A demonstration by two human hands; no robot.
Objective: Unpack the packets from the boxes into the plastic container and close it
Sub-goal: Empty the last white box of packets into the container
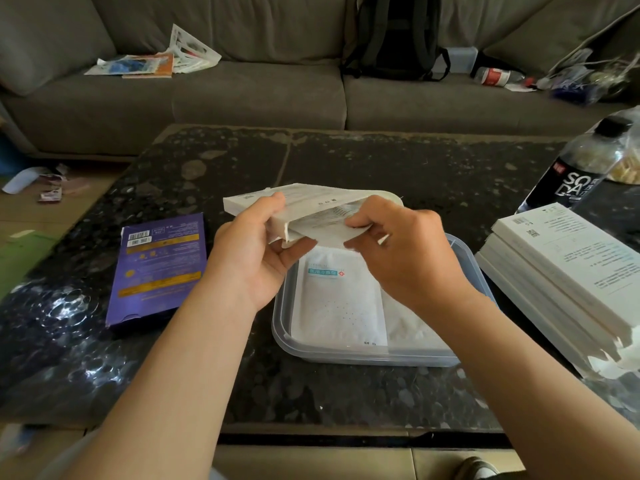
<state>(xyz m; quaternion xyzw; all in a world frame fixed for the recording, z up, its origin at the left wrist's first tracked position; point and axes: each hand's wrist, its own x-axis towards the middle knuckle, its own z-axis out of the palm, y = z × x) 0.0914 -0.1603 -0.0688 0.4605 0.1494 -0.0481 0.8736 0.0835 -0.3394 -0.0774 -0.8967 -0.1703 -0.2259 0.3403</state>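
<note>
I see the box (301, 199) held long axis left-to-right above the container (363, 358), open end rightward. Left hand (256, 261) keeps its grip clasped on it, right hand (405, 251) pinches the packet (325, 225) poking out, mostly hidden.

A white box (304, 206) was up over the clear plastic container (363, 358), open at one end. White packets (339, 306) lay flat inside. More white boxes (561, 271) sat stacked beside it.

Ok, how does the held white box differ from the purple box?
The white box is gripped aloft by the left hand; the purple box lies on the table. The white box's end is open, the right hand pinching a packet there; the purple box shows none. Both are flat cartons.
</note>
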